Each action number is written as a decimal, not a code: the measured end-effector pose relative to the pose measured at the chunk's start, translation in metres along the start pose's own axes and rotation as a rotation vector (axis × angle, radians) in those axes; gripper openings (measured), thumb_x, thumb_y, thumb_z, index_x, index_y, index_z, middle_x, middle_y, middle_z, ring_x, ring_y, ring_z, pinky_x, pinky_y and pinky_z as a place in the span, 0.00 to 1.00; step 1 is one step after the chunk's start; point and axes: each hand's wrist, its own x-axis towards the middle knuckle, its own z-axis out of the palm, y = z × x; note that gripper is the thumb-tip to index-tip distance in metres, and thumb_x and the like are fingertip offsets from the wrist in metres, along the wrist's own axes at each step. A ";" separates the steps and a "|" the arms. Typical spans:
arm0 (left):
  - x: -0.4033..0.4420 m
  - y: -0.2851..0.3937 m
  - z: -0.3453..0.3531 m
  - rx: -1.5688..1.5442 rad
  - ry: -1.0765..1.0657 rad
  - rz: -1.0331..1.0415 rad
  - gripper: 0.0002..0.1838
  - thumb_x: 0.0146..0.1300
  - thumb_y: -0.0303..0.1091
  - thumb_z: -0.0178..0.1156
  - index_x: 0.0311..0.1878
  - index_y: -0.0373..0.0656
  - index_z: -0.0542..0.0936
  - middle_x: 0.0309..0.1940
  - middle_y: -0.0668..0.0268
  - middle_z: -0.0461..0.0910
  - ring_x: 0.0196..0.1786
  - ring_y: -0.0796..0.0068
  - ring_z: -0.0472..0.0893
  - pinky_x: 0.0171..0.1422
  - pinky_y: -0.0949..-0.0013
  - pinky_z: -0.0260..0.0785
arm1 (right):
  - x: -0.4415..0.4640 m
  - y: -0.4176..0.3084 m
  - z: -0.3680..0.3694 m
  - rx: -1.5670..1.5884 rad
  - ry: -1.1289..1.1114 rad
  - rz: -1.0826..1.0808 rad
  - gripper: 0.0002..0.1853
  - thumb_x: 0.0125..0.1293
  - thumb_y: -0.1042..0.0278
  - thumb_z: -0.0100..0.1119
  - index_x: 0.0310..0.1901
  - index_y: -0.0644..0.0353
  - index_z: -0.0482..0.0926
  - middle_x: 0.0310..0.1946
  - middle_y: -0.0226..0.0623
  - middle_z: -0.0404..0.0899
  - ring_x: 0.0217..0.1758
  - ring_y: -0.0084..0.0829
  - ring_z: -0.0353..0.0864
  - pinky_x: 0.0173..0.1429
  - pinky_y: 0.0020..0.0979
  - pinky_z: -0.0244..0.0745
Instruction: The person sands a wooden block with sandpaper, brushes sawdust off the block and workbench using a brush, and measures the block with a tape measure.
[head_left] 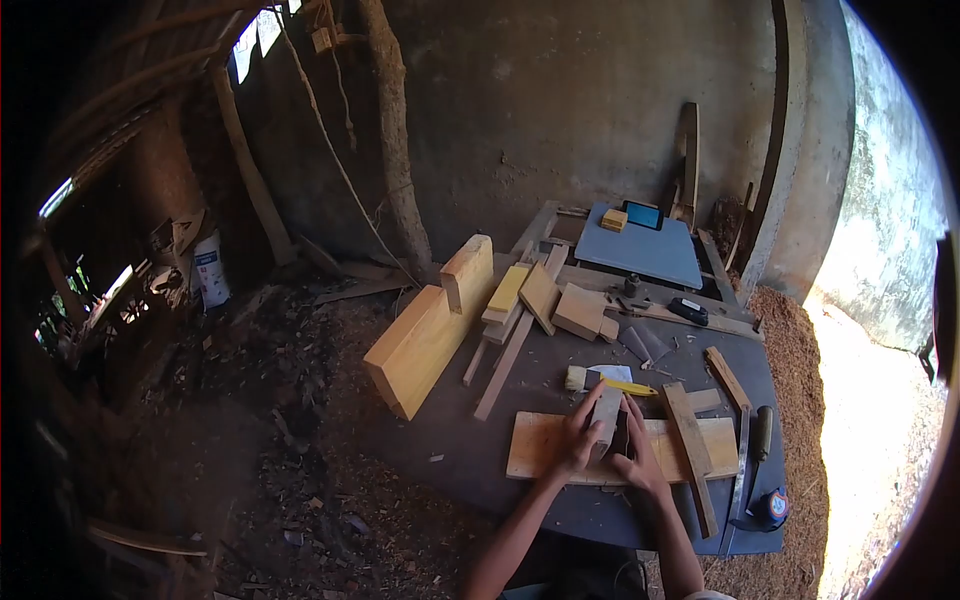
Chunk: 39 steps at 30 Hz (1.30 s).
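A small grey-brown rectangular block (606, 410) stands between my two hands, above a light wooden board (535, 445) lying flat on the dark worktable. My left hand (580, 438) is closed along the block's left side. On the opposite side my right hand (643, 462) presses against it, fingers bent and thumb toward me. Whether the block touches the board is hidden by my hands. Just beyond them lies a paintbrush (577, 379) with pale bristles, beside a yellow-handled tool (630, 387). A narrow wooden strip (688, 445) crosses the board's right part.
A large notched timber (425, 355) stands at the table's left edge, near several wooden offcuts (580, 311). On the right are a metal ruler (738, 470), a dark-handled tool (763, 435) and a tape measure (775, 507). A phone (643, 214) rests on a grey-blue panel (640, 258) at the back.
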 end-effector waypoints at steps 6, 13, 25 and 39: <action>0.024 -0.018 -0.017 -0.166 -0.096 -0.141 0.32 0.61 0.46 0.43 0.62 0.30 0.63 0.54 0.55 0.72 0.56 0.70 0.71 0.61 0.71 0.58 | -0.006 -0.009 0.003 0.019 0.362 0.038 0.41 0.43 0.75 0.50 0.66 0.58 0.58 0.66 0.48 0.47 0.71 0.46 0.50 0.69 0.39 0.52; 0.028 -0.030 -0.022 -0.331 -0.069 -0.256 0.31 0.67 0.48 0.33 0.60 0.30 0.66 0.56 0.57 0.71 0.59 0.71 0.69 0.65 0.70 0.55 | 0.020 -0.002 -0.006 -0.109 0.084 -0.057 0.43 0.44 0.84 0.42 0.69 0.62 0.47 0.71 0.46 0.41 0.74 0.45 0.36 0.74 0.40 0.34; 0.027 -0.020 -0.013 -0.339 -0.009 -0.244 0.25 0.67 0.38 0.35 0.58 0.30 0.69 0.55 0.56 0.72 0.56 0.70 0.71 0.62 0.70 0.59 | 0.025 -0.019 -0.001 -0.308 -0.001 -0.206 0.45 0.40 0.88 0.44 0.68 0.62 0.50 0.69 0.48 0.46 0.73 0.46 0.41 0.74 0.43 0.39; 0.041 -0.018 -0.014 -0.287 -0.069 -0.172 0.25 0.66 0.37 0.35 0.59 0.28 0.66 0.55 0.56 0.72 0.57 0.70 0.71 0.63 0.71 0.59 | 0.014 -0.046 -0.005 -0.406 -0.285 -0.295 0.44 0.41 0.88 0.39 0.68 0.62 0.50 0.69 0.47 0.48 0.73 0.43 0.43 0.75 0.42 0.38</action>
